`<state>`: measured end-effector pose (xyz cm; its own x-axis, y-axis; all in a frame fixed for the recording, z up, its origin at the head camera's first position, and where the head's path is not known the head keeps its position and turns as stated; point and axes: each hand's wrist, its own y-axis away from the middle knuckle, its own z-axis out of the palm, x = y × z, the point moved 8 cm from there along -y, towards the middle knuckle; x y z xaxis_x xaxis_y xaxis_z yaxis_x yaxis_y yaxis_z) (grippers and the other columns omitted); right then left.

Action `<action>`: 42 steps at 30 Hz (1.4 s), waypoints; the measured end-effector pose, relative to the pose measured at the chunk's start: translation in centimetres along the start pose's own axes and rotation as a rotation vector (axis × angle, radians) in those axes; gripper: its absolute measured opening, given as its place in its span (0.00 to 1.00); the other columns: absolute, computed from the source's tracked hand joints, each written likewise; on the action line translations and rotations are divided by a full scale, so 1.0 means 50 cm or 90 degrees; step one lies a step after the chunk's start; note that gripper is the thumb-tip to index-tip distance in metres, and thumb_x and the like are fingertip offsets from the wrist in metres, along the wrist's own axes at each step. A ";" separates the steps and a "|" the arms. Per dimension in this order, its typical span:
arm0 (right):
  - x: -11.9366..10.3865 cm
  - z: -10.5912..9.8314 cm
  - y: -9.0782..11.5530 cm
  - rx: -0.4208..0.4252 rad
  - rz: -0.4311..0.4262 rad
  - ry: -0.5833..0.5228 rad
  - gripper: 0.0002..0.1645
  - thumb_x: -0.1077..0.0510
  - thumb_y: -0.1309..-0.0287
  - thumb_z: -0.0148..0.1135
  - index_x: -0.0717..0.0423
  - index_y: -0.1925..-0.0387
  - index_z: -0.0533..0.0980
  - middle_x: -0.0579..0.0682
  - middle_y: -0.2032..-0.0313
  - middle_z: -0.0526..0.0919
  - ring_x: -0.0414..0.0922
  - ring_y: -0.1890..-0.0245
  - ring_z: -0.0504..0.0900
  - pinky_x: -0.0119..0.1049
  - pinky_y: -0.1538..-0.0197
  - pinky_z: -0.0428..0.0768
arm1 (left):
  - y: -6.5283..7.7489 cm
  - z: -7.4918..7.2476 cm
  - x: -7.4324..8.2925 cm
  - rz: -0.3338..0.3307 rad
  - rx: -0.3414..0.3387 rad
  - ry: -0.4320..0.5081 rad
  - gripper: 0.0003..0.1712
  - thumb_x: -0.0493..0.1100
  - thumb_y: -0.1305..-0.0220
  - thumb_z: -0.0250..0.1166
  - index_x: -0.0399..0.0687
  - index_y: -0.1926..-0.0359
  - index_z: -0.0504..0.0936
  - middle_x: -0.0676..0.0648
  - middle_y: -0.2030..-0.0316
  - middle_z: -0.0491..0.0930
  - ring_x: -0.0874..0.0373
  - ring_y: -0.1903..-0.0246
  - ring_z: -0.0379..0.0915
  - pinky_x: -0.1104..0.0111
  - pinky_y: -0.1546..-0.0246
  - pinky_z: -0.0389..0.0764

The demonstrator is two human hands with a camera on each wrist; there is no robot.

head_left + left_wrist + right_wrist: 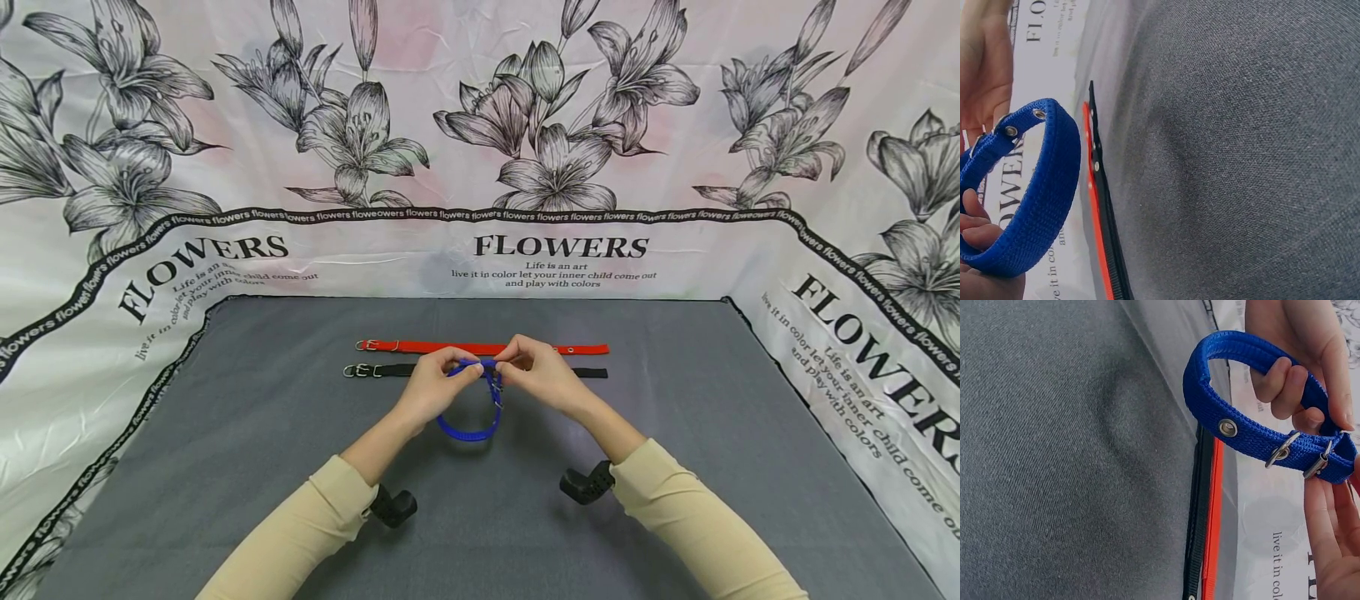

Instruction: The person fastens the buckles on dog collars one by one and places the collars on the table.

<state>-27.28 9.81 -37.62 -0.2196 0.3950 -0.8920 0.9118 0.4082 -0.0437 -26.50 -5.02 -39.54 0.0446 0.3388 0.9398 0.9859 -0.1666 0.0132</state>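
A blue buckle collar (pixel 470 435), bent into a loop, is held up between both hands over the grey cloth. At the top of the loop my left hand (pixel 433 387) pinches the strap, with some fingers inside the ring in the right wrist view. Close beside it, my right hand (pixel 542 377) grips the collar near its metal buckle (pixel 1317 466). The strap runs through the buckle, and a D-ring (pixel 1282 450) sits next to it. A metal eyelet (pixel 1228 428) shows farther along the strap. The pinched strap end is largely hidden by fingers.
Behind the hands a red collar (pixel 427 347) and a black collar (pixel 393 370) lie straight and parallel on the grey cloth (pixel 480 525), buckles to the left. The hands partly cover both. A white flower-printed curtain (pixel 405 250) stands around the back and sides.
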 end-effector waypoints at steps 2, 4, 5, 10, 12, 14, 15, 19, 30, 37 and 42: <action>-0.003 -0.001 0.000 0.004 -0.013 0.011 0.04 0.58 0.40 0.59 0.54 0.65 0.75 0.51 0.63 0.80 0.53 0.64 0.82 0.47 0.58 0.80 | 0.000 0.001 0.000 0.000 0.000 0.000 0.10 0.50 0.40 0.63 0.52 0.60 0.81 0.52 0.68 0.81 0.57 0.65 0.73 0.64 0.64 0.70; -0.006 -0.001 0.001 0.005 -0.027 0.025 0.03 0.58 0.41 0.59 0.53 0.67 0.76 0.49 0.65 0.80 0.55 0.64 0.82 0.43 0.60 0.80 | 0.001 0.003 0.000 0.001 -0.001 -0.003 0.11 0.50 0.41 0.64 0.52 0.59 0.81 0.52 0.67 0.82 0.57 0.63 0.74 0.64 0.62 0.71; -0.008 -0.001 0.001 0.003 -0.036 0.035 0.02 0.58 0.41 0.59 0.52 0.67 0.76 0.48 0.66 0.81 0.54 0.64 0.82 0.40 0.61 0.80 | 0.002 0.004 0.000 0.001 -0.003 -0.003 0.11 0.50 0.41 0.64 0.52 0.59 0.81 0.52 0.66 0.82 0.57 0.62 0.75 0.63 0.61 0.72; -0.019 0.007 0.005 -0.011 -0.078 0.085 0.03 0.58 0.42 0.60 0.52 0.67 0.78 0.46 0.67 0.82 0.45 0.67 0.81 0.34 0.64 0.78 | 0.006 0.010 -0.001 0.003 -0.017 -0.004 0.12 0.50 0.42 0.65 0.52 0.59 0.80 0.51 0.63 0.81 0.56 0.60 0.74 0.63 0.60 0.74; -0.021 0.009 0.005 -0.010 -0.084 0.095 0.03 0.58 0.42 0.60 0.52 0.67 0.78 0.47 0.67 0.82 0.42 0.68 0.80 0.34 0.64 0.78 | 0.005 0.011 -0.001 0.003 -0.016 -0.001 0.13 0.51 0.42 0.65 0.52 0.59 0.80 0.51 0.63 0.80 0.56 0.61 0.73 0.64 0.61 0.74; -0.019 0.009 0.004 -0.008 -0.083 0.095 0.03 0.59 0.42 0.60 0.51 0.66 0.79 0.47 0.66 0.81 0.41 0.67 0.80 0.34 0.63 0.78 | 0.005 0.009 -0.003 0.000 -0.011 0.005 0.12 0.50 0.42 0.65 0.51 0.59 0.80 0.51 0.64 0.80 0.56 0.62 0.73 0.65 0.62 0.73; -0.018 0.009 0.003 -0.009 -0.081 0.095 0.03 0.59 0.41 0.60 0.51 0.65 0.79 0.47 0.66 0.81 0.41 0.67 0.80 0.34 0.62 0.78 | 0.004 0.008 -0.004 -0.001 -0.008 0.008 0.12 0.50 0.42 0.65 0.51 0.59 0.80 0.51 0.64 0.80 0.56 0.63 0.73 0.65 0.63 0.73; -0.014 0.009 0.002 -0.009 -0.068 0.092 0.05 0.61 0.41 0.59 0.48 0.64 0.78 0.45 0.66 0.80 0.40 0.67 0.79 0.34 0.62 0.78 | 0.003 0.005 -0.005 -0.005 0.001 0.019 0.12 0.50 0.43 0.66 0.51 0.60 0.80 0.51 0.66 0.81 0.57 0.64 0.74 0.65 0.64 0.72; -0.012 0.015 -0.002 0.013 -0.079 0.092 0.04 0.61 0.43 0.60 0.48 0.66 0.77 0.44 0.67 0.81 0.39 0.67 0.79 0.32 0.61 0.79 | 0.000 0.002 -0.015 -0.025 0.001 0.034 0.13 0.50 0.44 0.67 0.51 0.60 0.78 0.51 0.66 0.81 0.56 0.63 0.74 0.64 0.63 0.72; -0.030 0.025 0.015 0.004 -0.054 0.076 0.14 0.60 0.40 0.57 0.55 0.52 0.73 0.53 0.54 0.79 0.48 0.59 0.81 0.37 0.61 0.79 | -0.001 -0.011 -0.020 -0.037 0.010 0.086 0.12 0.48 0.43 0.66 0.50 0.59 0.78 0.46 0.67 0.82 0.50 0.68 0.75 0.68 0.71 0.68; 0.023 0.051 0.004 -0.037 -0.026 0.069 0.23 0.55 0.40 0.59 0.49 0.43 0.67 0.53 0.48 0.75 0.48 0.54 0.80 0.35 0.61 0.80 | 0.000 -0.022 -0.018 -0.035 0.026 0.113 0.12 0.48 0.42 0.65 0.48 0.59 0.78 0.44 0.68 0.81 0.53 0.75 0.68 0.68 0.75 0.66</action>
<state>-26.48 8.28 -39.81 -0.2947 0.4622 -0.8364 0.8807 0.4711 -0.0500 -26.70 -6.33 -40.01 -0.0352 0.1764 0.9837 0.9920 -0.1130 0.0558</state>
